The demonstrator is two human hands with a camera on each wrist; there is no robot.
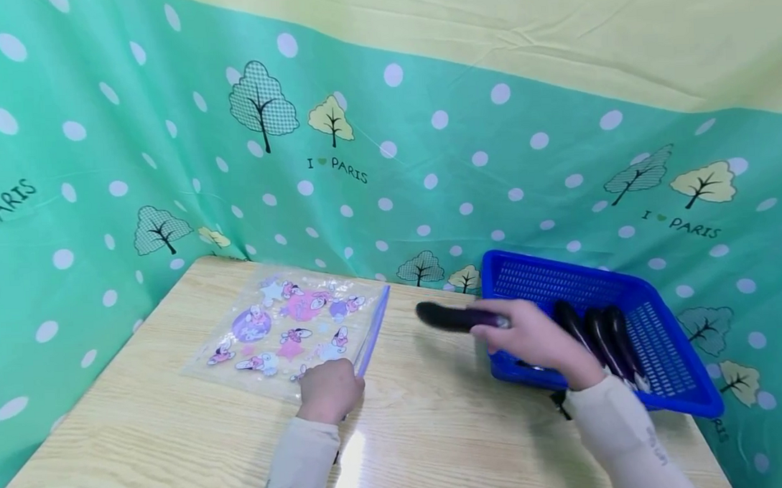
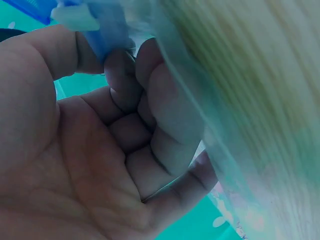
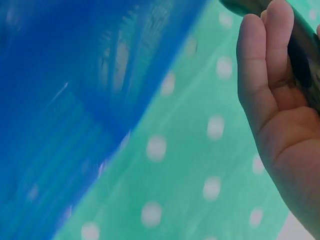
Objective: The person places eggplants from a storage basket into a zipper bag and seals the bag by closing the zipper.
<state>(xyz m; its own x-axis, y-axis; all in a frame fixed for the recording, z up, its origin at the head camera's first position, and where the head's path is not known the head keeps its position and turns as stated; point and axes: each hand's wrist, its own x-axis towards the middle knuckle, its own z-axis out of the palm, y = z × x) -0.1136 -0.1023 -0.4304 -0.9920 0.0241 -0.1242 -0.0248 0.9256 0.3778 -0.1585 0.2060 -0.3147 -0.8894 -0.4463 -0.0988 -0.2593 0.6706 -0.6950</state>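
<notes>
A dark purple eggplant is gripped near its stem end by my right hand, raised at the left rim of the blue basket. The right wrist view has the fingers wrapped along the eggplant. Several more eggplants lie in the basket. On the left, a clear zip bag printed with pink and purple cartoon figures lies flat. My left hand pinches its purple slider edge at the near corner; the left wrist view shows thumb and curled fingers on it.
The wooden table carries the bag at left and the basket at right. A green dotted curtain with trees and lettering hangs behind and along the left side. Under my right forearm, a small black object is partly hidden.
</notes>
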